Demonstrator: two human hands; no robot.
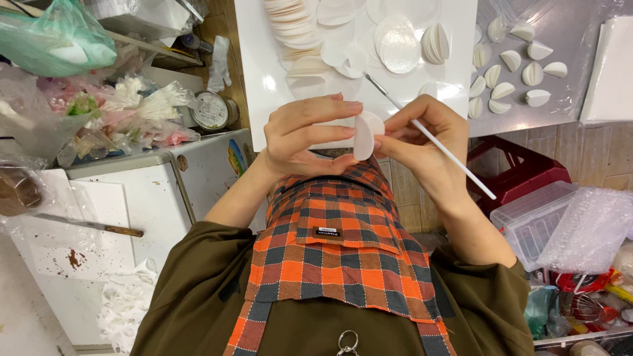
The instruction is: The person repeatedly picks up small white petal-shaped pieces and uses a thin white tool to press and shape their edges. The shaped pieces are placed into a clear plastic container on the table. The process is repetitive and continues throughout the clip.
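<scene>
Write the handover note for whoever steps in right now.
Left hand: pinching a folded white disc in front of the chest.
Right hand: fingertips on the same disc, thin white brush held in its grip.
Done: about a dozen folded pieces lie on the grey sheet.
Left: flat discs lie stacked on the white board.

Not much room here tbh. The white board (257, 59) on the bench is packed up top with stacked round wafers (293, 26) and loose discs (399, 49), but the strip nearest the hands is bare. To the right, folded half-moon pieces (511, 76) dot the plastic sheet (573, 39) with gaps between them. Left side is blocked by bags (53, 36) and a small tin (212, 110).
</scene>
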